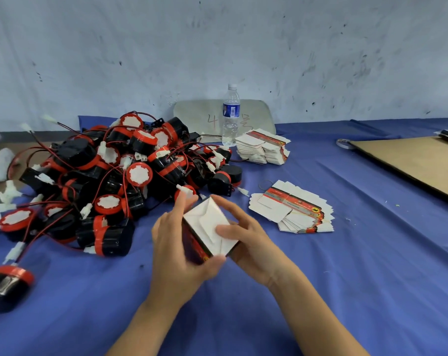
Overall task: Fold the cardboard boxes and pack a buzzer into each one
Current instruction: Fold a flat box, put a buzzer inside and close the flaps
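Observation:
A small cardboard box (207,222) with white flaps and red-and-black printed sides is held above the blue table, its folded flap end turned up towards me. My left hand (178,255) grips its left side, fingers curled around it. My right hand (248,240) holds the right side, with its thumb pressing on the white flaps. A large heap of black-and-red buzzers (110,176) with red wires lies at the left. Two stacks of flat unfolded boxes lie to the right: a near stack (292,208) and a far stack (262,147).
A water bottle (231,116) stands at the back against a grey board (192,114). A brown cardboard sheet (418,160) lies at the right. One loose buzzer (9,283) sits at the near left. A blue cloth (346,278) covers the table.

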A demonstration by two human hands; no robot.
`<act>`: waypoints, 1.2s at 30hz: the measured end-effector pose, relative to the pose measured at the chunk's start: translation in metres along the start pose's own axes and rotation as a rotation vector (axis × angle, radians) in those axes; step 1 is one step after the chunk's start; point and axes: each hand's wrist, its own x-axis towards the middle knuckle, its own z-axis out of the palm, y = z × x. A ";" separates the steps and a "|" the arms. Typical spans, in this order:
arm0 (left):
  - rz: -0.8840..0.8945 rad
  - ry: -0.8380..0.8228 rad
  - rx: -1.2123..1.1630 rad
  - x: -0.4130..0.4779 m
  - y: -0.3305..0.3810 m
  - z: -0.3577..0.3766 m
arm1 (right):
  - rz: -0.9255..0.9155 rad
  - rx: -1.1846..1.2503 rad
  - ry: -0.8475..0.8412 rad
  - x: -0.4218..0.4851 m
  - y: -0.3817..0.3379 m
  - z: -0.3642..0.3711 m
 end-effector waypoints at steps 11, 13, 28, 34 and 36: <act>0.039 -0.008 0.242 -0.001 0.000 0.010 | -0.247 -0.377 0.114 0.000 0.009 0.007; 0.054 -0.012 0.282 0.000 -0.001 0.011 | -0.286 -0.387 0.120 0.001 0.012 0.008; 0.078 -0.007 0.269 0.003 0.000 0.008 | -0.287 -0.420 0.124 0.003 0.011 -0.002; -0.027 -0.154 -0.047 0.002 -0.002 0.001 | -0.044 -0.214 -0.098 0.000 -0.005 -0.019; -0.007 -0.182 -0.049 0.002 -0.003 0.002 | -0.020 -0.189 -0.166 -0.002 -0.008 -0.022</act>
